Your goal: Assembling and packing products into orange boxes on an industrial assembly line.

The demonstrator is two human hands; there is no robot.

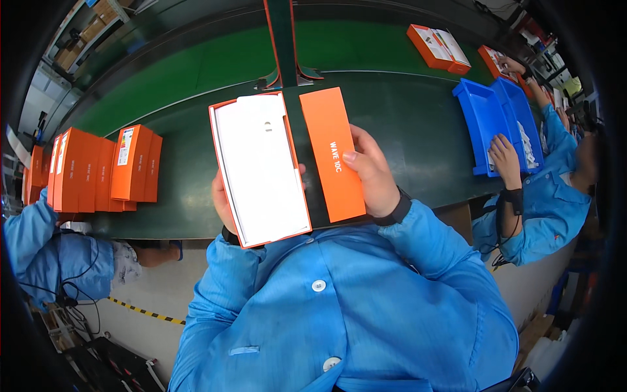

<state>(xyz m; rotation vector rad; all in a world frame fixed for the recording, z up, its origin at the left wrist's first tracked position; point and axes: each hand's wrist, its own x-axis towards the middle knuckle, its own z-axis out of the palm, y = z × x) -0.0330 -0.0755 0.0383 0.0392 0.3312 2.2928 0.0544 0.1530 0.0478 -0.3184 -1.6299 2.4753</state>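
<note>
My left hand (223, 206) is wrapped round an open orange box (215, 140), which is tilted slightly toward me. Inside the box lies a white cardboard insert (261, 170) with a small cut-out near its far end. In my right hand (377, 171) is a narrow orange box piece (331, 153) with white lettering, apparently the lid seen side-on. The thumb presses on its face and the fingers go behind it. A narrow gap separates the two pieces, both held above the dark green table (189, 189).
Stacked orange boxes (81, 170) stand at the left, beside a co-worker's blue sleeve (32, 228). A dark green post (282, 46) rises ahead. At right are blue bins (477, 117), a co-worker's hand (505, 160) in one, and open orange boxes (439, 49) on the green belt (366, 49).
</note>
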